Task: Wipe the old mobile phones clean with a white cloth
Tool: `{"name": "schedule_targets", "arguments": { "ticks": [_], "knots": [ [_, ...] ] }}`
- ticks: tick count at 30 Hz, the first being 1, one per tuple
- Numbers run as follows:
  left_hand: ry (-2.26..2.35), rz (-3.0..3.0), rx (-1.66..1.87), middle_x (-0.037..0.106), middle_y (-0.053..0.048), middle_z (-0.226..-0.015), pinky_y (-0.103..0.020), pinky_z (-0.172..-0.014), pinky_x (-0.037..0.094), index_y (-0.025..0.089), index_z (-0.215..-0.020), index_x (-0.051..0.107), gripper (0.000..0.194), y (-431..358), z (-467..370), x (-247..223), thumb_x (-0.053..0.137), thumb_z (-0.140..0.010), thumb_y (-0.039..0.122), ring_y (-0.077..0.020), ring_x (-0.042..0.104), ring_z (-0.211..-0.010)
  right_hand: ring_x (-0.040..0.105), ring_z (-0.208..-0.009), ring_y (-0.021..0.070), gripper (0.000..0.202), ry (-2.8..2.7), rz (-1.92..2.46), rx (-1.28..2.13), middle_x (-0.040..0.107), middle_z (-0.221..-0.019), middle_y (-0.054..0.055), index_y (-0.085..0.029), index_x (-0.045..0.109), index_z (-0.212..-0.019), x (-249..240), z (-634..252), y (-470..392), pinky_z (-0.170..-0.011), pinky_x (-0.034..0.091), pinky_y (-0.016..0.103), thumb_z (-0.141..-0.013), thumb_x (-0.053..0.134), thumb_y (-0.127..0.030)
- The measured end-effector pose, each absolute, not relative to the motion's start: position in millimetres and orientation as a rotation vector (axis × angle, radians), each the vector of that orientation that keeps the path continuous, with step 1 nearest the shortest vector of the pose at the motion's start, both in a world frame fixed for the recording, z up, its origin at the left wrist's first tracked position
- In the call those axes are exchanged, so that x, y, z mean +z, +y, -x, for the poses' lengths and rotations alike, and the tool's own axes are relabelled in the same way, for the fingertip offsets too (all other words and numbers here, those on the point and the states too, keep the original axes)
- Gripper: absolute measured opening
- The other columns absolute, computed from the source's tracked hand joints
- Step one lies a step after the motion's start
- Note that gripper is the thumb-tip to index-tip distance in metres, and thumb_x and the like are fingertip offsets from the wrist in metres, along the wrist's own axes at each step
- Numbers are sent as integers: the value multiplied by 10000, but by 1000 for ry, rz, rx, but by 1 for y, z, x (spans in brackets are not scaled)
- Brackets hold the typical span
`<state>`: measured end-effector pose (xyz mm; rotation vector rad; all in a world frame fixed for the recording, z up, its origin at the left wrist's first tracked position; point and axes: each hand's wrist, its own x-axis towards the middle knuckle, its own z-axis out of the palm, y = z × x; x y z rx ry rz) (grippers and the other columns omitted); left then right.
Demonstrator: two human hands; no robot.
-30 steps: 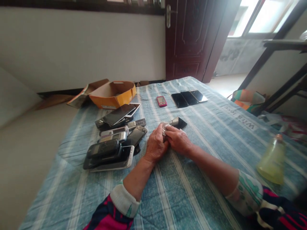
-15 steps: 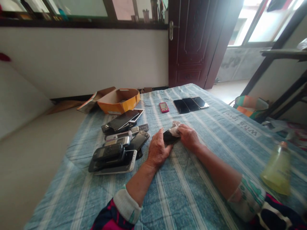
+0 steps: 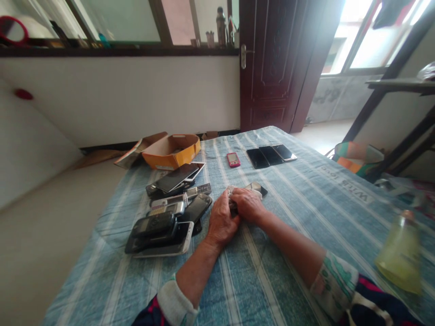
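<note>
In the middle of the bed-like surface, my left hand [image 3: 222, 219] is closed around the near end of a dark mobile phone [image 3: 262, 189]. Its far end sticks out beyond my fingers. My right hand [image 3: 248, 206] lies over the phone, fingers curled on a crumpled white tissue [image 3: 230, 190] pressed against it. Much of the phone and tissue is hidden under my hands. Just left of my left hand is a heap of old phones, with a black handset [image 3: 154, 224] on top of a white-edged smartphone [image 3: 185, 240] and a grey slider phone [image 3: 197, 208] nearby.
Beyond my hands lie a pink phone [image 3: 233, 159] and a row of three dark smartphones [image 3: 272, 156]. An open orange cardboard box [image 3: 173, 158] stands behind the heap. A bottle of yellow liquid [image 3: 401, 256] is at the right. Blue striped cloth [image 3: 272, 280] covers the surface.
My right hand has moved left with the tissue, from the phone's far end to over its near part beside my left hand. The phone's far end now shows. The view has tilted up slightly.
</note>
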<state>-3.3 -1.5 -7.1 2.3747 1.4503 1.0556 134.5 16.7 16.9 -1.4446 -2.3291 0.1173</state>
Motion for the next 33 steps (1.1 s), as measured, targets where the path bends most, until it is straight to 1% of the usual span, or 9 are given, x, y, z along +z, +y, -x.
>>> {"name": "schedule_targets", "arguments": {
  "ticks": [3, 7, 12, 17, 20, 22, 28, 30, 33],
  "knots": [
    [1477, -2370, 1046, 550, -146, -1309, -458, -1015, 467, 180, -1392, 301, 752, -1, 4, -8, 673, -744, 259, -292, 520, -1245, 582, -948, 199, 199, -2329, 1463, 78, 663, -982, 74, -176, 690, -920, 18, -136, 19, -844, 409, 290, -891, 493, -179],
    [1497, -2397, 1013, 548, -167, -1315, -467, -1010, 469, 162, -1378, 320, 780, 0, 5, -10, 710, -714, 286, -309, 533, -1230, 577, -934, 195, 227, -2290, 1532, 11, 663, -959, 77, -179, 690, -855, 17, -157, 23, -838, 403, 292, -856, 475, -107],
    [1523, -2401, 1011, 566, -138, -1298, -479, -1016, 463, 210, -1359, 342, 774, 0, 5, -12, 727, -692, 285, -302, 547, -1216, 577, -887, 198, 294, -2094, 1741, -62, 662, -962, 98, -166, 691, -856, 13, -184, 29, -771, 408, 298, -829, 427, -41],
    [1536, -2366, 989, 582, -154, -1272, -470, -1011, 470, 167, -1335, 382, 741, -1, 6, -9, 718, -683, 273, -303, 560, -1191, 575, -908, 174, 241, -2237, 1529, -34, 658, -942, 43, -196, 677, -819, 12, -159, 14, -784, 400, 263, -867, 466, -90],
    [1518, -2358, 985, 580, -178, -1269, -458, -1019, 465, 124, -1324, 396, 700, -2, 6, -8, 689, -697, 234, -298, 553, -1198, 571, -931, 182, 201, -2337, 1342, -7, 657, -902, 49, -180, 667, -798, 12, -143, 8, -801, 396, 265, -876, 493, -118],
    [1516, -2343, 992, 581, -183, -1263, -458, -1018, 466, 113, -1319, 403, 695, -2, 6, -8, 693, -699, 238, -300, 552, -1196, 574, -928, 186, 212, -2328, 1364, -6, 660, -899, 53, -179, 669, -799, 13, -144, 10, -806, 395, 272, -867, 485, -98],
    [1517, -2317, 1004, 594, -128, -1257, -484, -1013, 466, 198, -1306, 419, 722, -3, 6, -8, 736, -659, 249, -300, 555, -1195, 592, -922, 196, 266, -2105, 1701, -13, 665, -955, 61, -206, 666, -791, 11, -185, 23, -763, 405, 282, -839, 459, -45],
    [1516, -2312, 987, 592, -134, -1261, -483, -1026, 455, 188, -1298, 428, 716, -4, 5, -8, 736, -654, 247, -301, 546, -1206, 598, -929, 198, 274, -2065, 1712, -35, 668, -956, 55, -218, 662, -785, 4, -194, 19, -755, 416, 284, -849, 454, -50],
    [1520, -2301, 966, 586, -143, -1266, -482, -1046, 438, 175, -1287, 442, 697, -4, 6, -8, 721, -652, 242, -310, 530, -1220, 588, -1020, 199, 296, -2084, 1573, -90, 672, -972, 57, -219, 660, -803, -8, -190, 1, -836, 437, 294, -859, 436, -32]
  ]
}}
